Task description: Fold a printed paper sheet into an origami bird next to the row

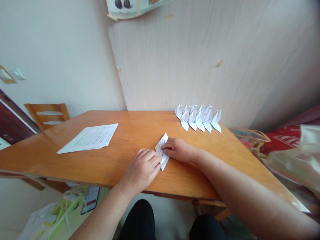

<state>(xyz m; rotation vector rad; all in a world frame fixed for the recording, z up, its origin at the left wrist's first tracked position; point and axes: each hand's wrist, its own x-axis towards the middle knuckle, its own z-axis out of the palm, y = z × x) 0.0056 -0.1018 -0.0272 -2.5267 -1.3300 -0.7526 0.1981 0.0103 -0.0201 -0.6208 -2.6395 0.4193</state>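
A small white sheet with printed lines, folded into a narrow diamond shape, is the folded paper lying on the wooden table near its front edge. My left hand is closed, its fingertips at the paper's lower left side. From the right, my right hand pinches or presses the paper's middle with bent fingers. The fingers cover part of the folds. Farther back on the right stand several paper cranes in rows, folded from similar printed paper.
A stack of printed sheets rests on the left part of the table. Bags crowd the right edge. A wooden chair stands at the far left. Below the front edge, a phone lies among cables.
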